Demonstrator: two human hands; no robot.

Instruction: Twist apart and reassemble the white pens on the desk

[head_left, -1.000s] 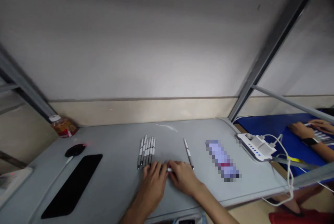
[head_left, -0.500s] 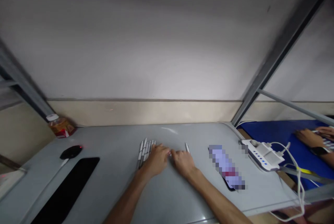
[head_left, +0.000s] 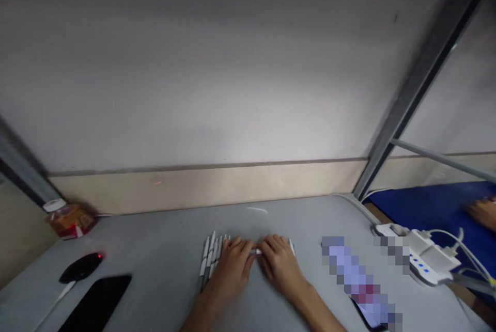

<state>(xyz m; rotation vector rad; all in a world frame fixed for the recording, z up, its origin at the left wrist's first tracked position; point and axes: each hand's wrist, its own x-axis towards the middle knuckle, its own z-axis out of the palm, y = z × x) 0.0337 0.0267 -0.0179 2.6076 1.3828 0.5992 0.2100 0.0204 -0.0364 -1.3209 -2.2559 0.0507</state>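
Between my two hands a white and grey pen [head_left: 256, 252] lies crosswise, only its short middle part showing. My left hand [head_left: 235, 259] has its fingers closed on one end, and my right hand [head_left: 279, 259] grips the other. Left of my left hand, several white and grey pens [head_left: 209, 254] lie side by side on the grey table [head_left: 166, 254], partly covered by that hand. Another pen [head_left: 291, 245] lies just beyond my right hand, mostly hidden by it.
A phone [head_left: 358, 285] and a white power strip [head_left: 418, 254] with cables are on the right. On the left are a bottle [head_left: 70, 221], a round black charger [head_left: 80, 268] and a dark flat slab [head_left: 96, 303]. Another person's hand [head_left: 484, 212] rests over a blue surface [head_left: 422, 213].
The view has tilted up, so the table sits lower in it. My hands have shifted, and the pen between them now shows more clearly.
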